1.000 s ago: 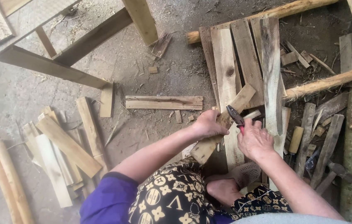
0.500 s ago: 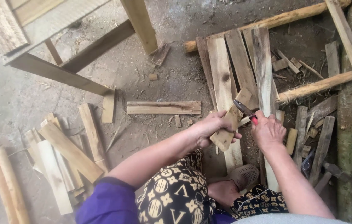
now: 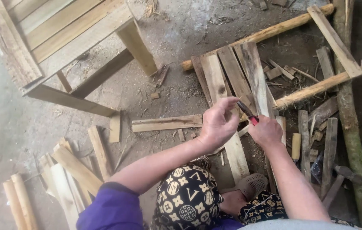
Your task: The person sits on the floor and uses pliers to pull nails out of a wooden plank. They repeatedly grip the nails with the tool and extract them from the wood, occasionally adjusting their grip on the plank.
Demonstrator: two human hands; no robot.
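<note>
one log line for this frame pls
left hand: fingertips at tool tip | right hand: grips red-handled dark metal tool | below: pale wooden planks on dirt floor

The floor is bare grey earth, dusty, with small chips of wood on it. At the upper left stands a piece of furniture made of pale wooden slats with thick legs. Rough round poles lie at the right. Soft daylight falls everywhere.

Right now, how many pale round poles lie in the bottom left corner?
2: one pole nearest the left edge, the other pole just right of it; more may lie offscreen.
</note>
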